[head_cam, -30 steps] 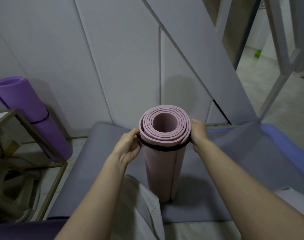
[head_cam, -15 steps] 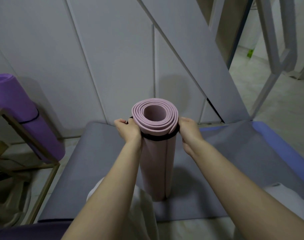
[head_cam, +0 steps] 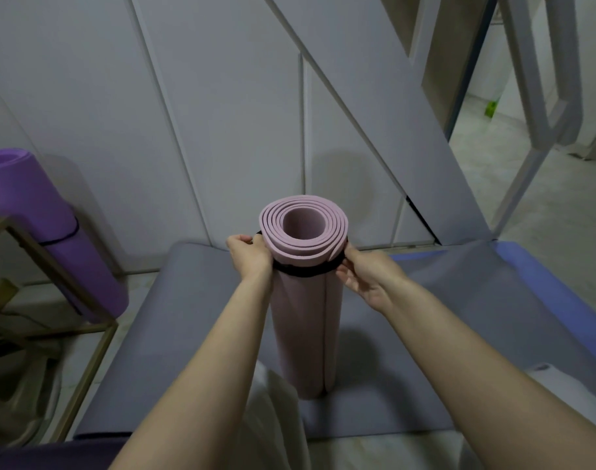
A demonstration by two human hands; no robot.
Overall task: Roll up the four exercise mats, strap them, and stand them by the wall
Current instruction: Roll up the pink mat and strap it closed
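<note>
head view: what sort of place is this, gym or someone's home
Likely a room in a home, not a gym: a pale panelled wall, a doorway onto another tiled room, and exercise mats laid on the floor beside a gold-framed shelf.

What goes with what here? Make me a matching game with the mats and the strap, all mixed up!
Things:
1. pink mat
2. purple mat
3. grey mat
4. black strap

Where:
a. spread out flat
b. by the wall, on the left
c. standing upright in the middle
d. pinched by the left hand and right hand

Pairs: 1-c, 2-b, 3-a, 4-d
</note>
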